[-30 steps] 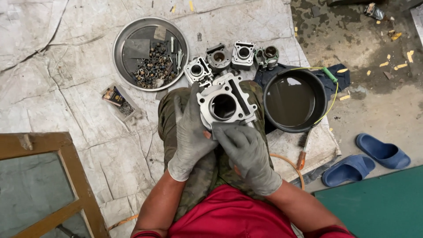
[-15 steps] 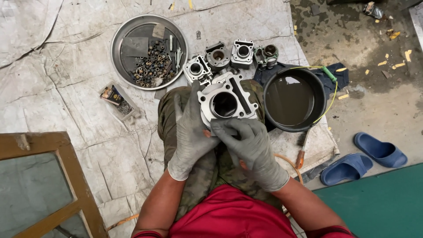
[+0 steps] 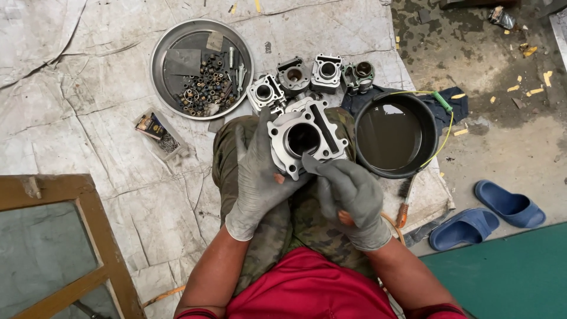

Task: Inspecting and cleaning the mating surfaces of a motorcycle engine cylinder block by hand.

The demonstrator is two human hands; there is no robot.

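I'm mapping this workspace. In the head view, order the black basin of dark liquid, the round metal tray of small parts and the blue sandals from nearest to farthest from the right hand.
1. Black basin: just beyond the right hand, slightly to its right.
2. Blue sandals: on the floor, far right.
3. Round metal tray: far side, to the left.

Single head-worn view, looking steeply down

The camera sits above the seated person's lap, close to both gloved hands, facing the floor: red shirt at the near edge, round metal tray (image 3: 202, 68) at far left, black basin (image 3: 394, 134) to the right, blue slippers (image 3: 487, 214) near right
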